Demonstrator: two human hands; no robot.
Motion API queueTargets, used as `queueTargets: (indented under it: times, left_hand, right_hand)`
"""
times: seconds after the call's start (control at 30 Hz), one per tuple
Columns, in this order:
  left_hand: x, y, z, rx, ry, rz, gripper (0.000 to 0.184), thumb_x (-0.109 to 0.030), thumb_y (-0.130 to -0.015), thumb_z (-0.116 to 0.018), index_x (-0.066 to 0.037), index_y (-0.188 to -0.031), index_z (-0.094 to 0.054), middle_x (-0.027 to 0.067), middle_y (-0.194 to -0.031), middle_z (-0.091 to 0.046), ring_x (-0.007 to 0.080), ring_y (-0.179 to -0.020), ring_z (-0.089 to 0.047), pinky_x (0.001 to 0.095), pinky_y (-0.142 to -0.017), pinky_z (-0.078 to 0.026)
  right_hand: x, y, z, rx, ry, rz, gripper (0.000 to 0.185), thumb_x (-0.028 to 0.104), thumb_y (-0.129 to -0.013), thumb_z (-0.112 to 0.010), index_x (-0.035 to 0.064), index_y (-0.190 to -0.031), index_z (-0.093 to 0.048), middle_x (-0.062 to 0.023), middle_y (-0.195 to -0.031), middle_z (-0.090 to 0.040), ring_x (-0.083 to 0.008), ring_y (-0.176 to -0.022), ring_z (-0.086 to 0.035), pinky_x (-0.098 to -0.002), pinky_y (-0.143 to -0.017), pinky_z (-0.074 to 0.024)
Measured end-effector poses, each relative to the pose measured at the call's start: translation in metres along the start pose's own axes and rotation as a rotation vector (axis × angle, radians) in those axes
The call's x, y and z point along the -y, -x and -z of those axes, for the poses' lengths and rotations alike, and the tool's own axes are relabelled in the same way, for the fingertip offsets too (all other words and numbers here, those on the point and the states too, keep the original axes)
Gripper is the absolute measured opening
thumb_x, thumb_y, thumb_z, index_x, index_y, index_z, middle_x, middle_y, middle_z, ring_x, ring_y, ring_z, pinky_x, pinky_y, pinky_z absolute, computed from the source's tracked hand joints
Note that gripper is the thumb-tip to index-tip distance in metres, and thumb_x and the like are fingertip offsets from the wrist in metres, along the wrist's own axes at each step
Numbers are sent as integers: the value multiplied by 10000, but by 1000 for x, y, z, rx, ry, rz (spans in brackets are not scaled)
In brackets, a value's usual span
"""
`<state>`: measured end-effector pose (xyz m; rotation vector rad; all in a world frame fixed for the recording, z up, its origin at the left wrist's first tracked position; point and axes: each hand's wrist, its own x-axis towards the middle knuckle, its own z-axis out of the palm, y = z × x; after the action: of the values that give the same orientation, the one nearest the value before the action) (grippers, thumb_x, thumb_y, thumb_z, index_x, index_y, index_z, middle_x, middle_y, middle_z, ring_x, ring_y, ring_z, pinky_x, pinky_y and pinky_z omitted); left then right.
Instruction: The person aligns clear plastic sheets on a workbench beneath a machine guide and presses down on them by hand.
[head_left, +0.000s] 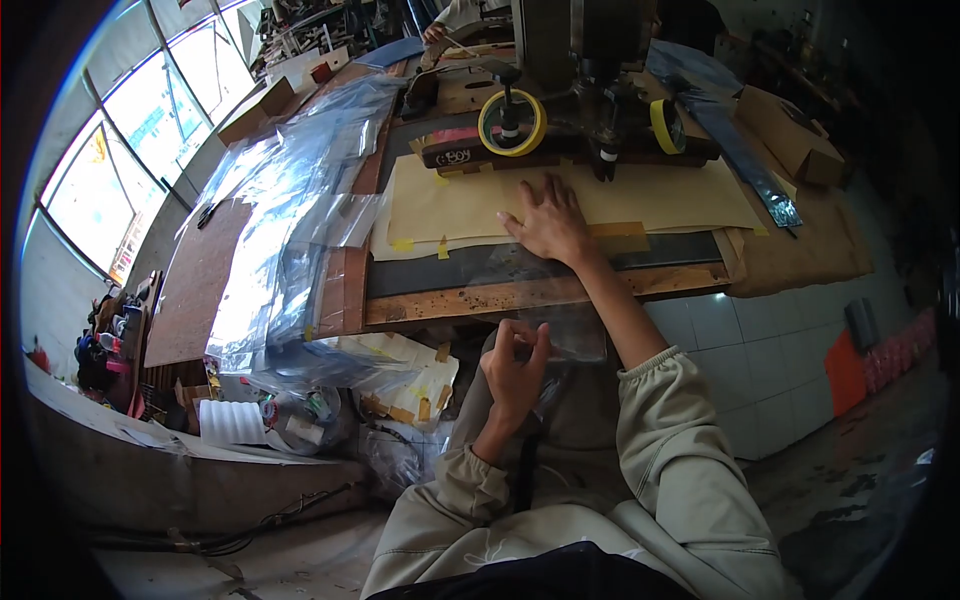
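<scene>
I saw yellow sheet (680,200), long axis crosswise, under nearer right hand (550,221): spread flat, gripping nothing. Left hand (515,372) curled, hold unclear.

I watch remotely through one head-worn camera, facing forward and steeply down, close to the workbench (430,307), its wide view curved and dark-rimmed.
</scene>
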<state>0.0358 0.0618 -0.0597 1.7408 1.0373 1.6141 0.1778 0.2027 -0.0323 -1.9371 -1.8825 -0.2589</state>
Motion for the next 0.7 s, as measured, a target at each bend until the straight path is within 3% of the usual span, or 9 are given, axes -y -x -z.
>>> queueTargets:
  times: [0.03, 0.13, 0.23, 0.33, 0.53, 0.7]
  left_hand:
    - [-1, -1, 1, 30, 20, 22, 197, -30, -800, -686, -30, -779, -490, 25, -607, -570, 116, -533, -627, 224, -464, -428]
    - [7, 1, -3, 16, 22, 13, 197, -30, -801, -685, -32, -774, -490, 26, -609, -570, 111, -527, -617, 222, -464, -424]
    - [5, 1, -2, 46, 2, 53, 198, -33, -801, -686, -35, -770, -491, 28, -614, -570, 101, -522, -600, 225, -465, -418]
    - [6, 1, -2, 41, -12, 42, 202, -41, -799, -691, -37, -767, -491, 28, -613, -567, 90, -510, -570, 230, -470, -414]
    - [11, 1, -2, 34, -69, 10, 209, -58, -792, -701, -40, -771, -495, 27, -609, -563, 84, -504, -552, 235, -474, -415]
    - [11, 1, -4, 25, -3, 44, 201, -61, -792, -702, -43, -778, -502, 22, -609, -563, 82, -493, -544, 240, -466, -410]
  right_hand:
    - [0, 1, 1, -3, -8, -5, 682, 532, -879, -429, 6, -1310, -382, -367, -1335, -324, -466, -1268, -325, -479, -1074, -238]
    - [2, 2, 1, -101, -19, 13, 676, 530, -862, -459, -11, -1268, -454, -335, -1303, -394, -421, -1260, -359, -479, -1063, -258]
    - [6, 1, 21, -47, -75, 40, 484, 422, -850, -543, -18, -1044, -598, -254, -1057, -582, -355, -1087, -523, -448, -966, -386]
    - [6, 4, 24, -236, -76, 145, 303, 304, -832, -594, 4, -817, -633, -164, -870, -627, -289, -885, -605, -414, -794, -497]
    - [10, 5, 24, -166, -90, 65, 209, 217, -827, -582, 18, -785, -629, -160, -810, -645, -314, -698, -652, -404, -606, -538]
    - [9, 5, 22, -173, -98, 80, 189, 186, -830, -561, 16, -783, -629, -162, -779, -652, -322, -685, -655, -407, -617, -538]
